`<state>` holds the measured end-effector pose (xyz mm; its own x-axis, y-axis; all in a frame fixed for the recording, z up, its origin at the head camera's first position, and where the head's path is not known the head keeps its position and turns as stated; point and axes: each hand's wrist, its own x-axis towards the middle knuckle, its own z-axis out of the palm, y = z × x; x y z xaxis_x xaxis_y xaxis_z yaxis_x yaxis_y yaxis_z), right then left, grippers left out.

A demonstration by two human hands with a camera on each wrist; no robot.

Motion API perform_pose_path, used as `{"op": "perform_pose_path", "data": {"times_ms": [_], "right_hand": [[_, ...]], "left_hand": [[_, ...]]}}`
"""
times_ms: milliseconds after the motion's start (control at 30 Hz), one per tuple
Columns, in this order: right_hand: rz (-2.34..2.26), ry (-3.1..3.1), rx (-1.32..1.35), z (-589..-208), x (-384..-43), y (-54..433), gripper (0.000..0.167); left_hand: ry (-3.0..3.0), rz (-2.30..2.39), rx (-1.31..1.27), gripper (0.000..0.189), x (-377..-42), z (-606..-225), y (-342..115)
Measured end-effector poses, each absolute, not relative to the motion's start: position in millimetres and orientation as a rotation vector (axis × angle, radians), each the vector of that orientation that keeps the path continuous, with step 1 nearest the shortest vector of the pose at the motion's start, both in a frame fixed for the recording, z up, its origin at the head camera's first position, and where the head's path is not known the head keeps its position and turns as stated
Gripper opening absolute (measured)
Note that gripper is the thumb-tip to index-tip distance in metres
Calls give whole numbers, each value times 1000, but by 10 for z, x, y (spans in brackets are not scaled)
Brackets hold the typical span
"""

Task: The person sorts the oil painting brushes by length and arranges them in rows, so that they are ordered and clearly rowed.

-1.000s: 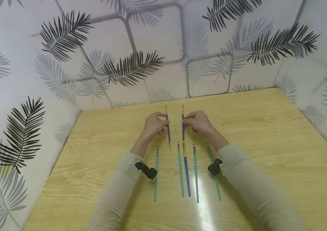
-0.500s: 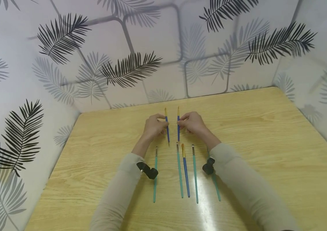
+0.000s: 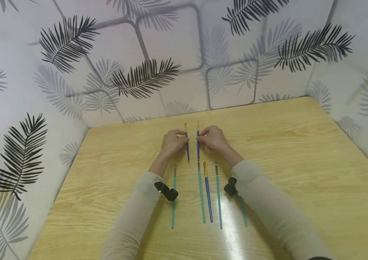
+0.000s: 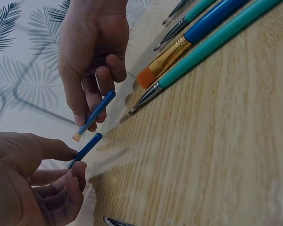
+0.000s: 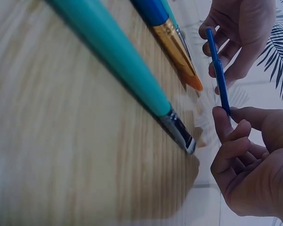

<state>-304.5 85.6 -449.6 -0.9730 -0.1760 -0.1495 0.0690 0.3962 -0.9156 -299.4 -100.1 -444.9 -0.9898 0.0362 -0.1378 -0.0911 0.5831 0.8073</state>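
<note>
In the head view my left hand [image 3: 172, 142] pinches a blue paintbrush [image 3: 187, 150] between thumb and fingers, bristles toward the wall. Just right of it, my right hand [image 3: 214, 138] pinches a second blue paintbrush [image 3: 198, 150] the same way. The two brushes stand nearly parallel, a small gap apart, over the far middle of the table. In the left wrist view both blue handles [image 4: 87, 149] show their rounded ends side by side. From the right wrist, the handles overlap into one blue line [image 5: 220, 77].
Nearer on the wooden table [image 3: 106, 202] lie a teal brush [image 3: 173, 213], another teal brush [image 3: 201, 195], a blue brush with orange bristles [image 3: 208, 196], a teal brush [image 3: 219, 198] and a teal brush [image 3: 242, 213] partly under the right wrist. A leaf-patterned wall [image 3: 184, 90] borders the far edge.
My right hand has moved left with its blue paintbrush, narrowing the gap to the other one. The left hand has stayed nearly still, still pinching its brush.
</note>
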Motion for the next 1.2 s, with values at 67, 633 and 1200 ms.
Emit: {"op": "perform_pose_path", "data": {"times_ms": [67, 633, 1200], "right_hand": [[-1589, 2442, -89, -4498, -3052, 838, 22], [-1290, 2634, -35, -4481, -3138, 739, 25], [-1076, 2841, -72, -4512, -3084, 571, 14]], "left_hand": [[2680, 1362, -67, 43, -3008, -4463, -1001], [2786, 1178, -164, 35, -3122, -4543, -914], [2905, 1097, -90, 35, -3099, -4590, -884]]}}
